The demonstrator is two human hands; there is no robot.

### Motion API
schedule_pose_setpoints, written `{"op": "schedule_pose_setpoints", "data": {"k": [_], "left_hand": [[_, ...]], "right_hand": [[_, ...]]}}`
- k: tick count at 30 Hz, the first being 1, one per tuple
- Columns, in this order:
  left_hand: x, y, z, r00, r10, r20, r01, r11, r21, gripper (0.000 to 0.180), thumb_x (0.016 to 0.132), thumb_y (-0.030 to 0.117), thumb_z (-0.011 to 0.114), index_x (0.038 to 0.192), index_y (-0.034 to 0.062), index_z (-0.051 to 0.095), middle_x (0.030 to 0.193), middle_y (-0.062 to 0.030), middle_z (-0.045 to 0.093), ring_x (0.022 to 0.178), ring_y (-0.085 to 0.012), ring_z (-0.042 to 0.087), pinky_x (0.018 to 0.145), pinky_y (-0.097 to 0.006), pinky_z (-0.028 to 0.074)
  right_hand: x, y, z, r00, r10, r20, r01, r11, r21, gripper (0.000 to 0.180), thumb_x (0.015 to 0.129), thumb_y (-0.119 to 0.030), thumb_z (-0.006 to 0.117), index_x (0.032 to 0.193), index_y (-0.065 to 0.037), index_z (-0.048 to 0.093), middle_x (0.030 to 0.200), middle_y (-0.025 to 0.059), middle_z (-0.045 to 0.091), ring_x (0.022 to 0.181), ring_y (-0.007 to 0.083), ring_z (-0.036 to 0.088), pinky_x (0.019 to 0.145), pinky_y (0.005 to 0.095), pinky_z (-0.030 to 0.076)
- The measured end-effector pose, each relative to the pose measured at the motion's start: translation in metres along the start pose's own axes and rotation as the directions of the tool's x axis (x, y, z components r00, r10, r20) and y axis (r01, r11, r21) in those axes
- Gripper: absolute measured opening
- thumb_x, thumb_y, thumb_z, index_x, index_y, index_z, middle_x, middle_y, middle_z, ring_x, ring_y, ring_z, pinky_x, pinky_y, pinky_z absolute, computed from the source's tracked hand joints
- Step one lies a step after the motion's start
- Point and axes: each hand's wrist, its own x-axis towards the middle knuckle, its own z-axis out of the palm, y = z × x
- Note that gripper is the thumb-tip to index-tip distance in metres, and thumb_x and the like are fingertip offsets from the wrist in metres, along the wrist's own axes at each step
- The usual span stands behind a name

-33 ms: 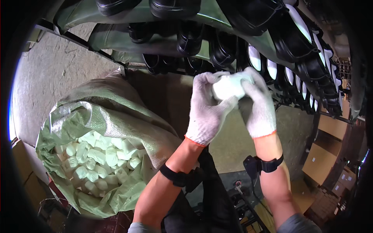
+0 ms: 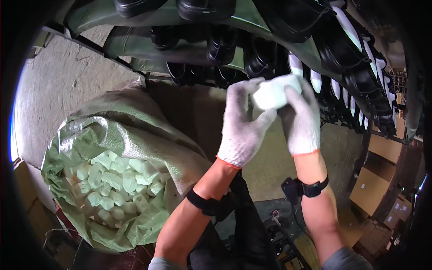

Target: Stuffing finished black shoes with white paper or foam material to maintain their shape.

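Note:
A white, rounded wad is between my two gloved hands, just below a rack of black shoes. My right hand grips its right end, the thumb lying across the near side. At the left end, my left hand curls round it loosely, fingertips at the top and thumb at the underside. Both knitted gloves are white with orange cuffs. To the left, an open green woven sack holds many pale, rounded wads of similar look.
Black shoes stand in rows on the green-covered rack overhead, and more with white soles run along the right. Cardboard boxes are stacked at the right. A concrete wall rises behind the sack.
The white wad has shifted slightly up and to the right and tilted. My left hand's grip has loosened a little round its end. The sack has not moved.

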Motion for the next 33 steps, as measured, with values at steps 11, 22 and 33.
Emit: {"op": "schedule_pose_setpoints", "data": {"k": [11,22,33], "left_hand": [[-0.125,0.058,-0.045,0.93,0.34,0.143,-0.362,0.77,0.525,0.038,0.081,-0.017,0.069,0.116,-0.0015,0.072,0.123,-0.0223,0.072,0.111,-0.0408,0.073,0.097,-0.047,0.06],[-0.21,0.039,-0.283,0.632,0.444,-0.635,0.55,0.32,0.771,0.069,0.084,-0.002,0.072,0.15,0.0017,0.055,0.153,-0.0268,0.055,0.145,-0.0482,0.052,0.122,-0.053,0.046],[-0.214,0.039,-0.469,0.838,0.253,-0.483,0.487,0.051,0.872,0.07,0.078,0.01,0.088,0.141,0.0021,0.057,0.13,-0.0249,0.065,0.125,-0.0481,0.062,0.107,-0.057,0.053]], "right_hand": [[0.131,0.056,0.044,0.655,-0.635,0.409,0.502,-0.038,-0.864,0.036,0.099,-0.041,0.072,0.119,-0.013,0.08,0.109,0.0219,0.08,0.101,0.0477,0.075,0.094,0.0527,0.059],[0.153,0.064,0.013,0.621,-0.564,0.545,0.418,-0.35,-0.838,0.038,0.112,-0.043,0.061,0.122,-0.011,0.08,0.125,0.0151,0.08,0.116,0.0365,0.074,0.111,0.0494,0.049],[-0.197,0.132,0.164,0.683,-0.003,0.73,0.515,0.711,-0.479,0.029,0.095,-0.003,0.069,0.124,-0.001,0.074,0.123,0.021,0.072,0.119,0.0358,0.069,0.099,0.0489,0.059]]}}
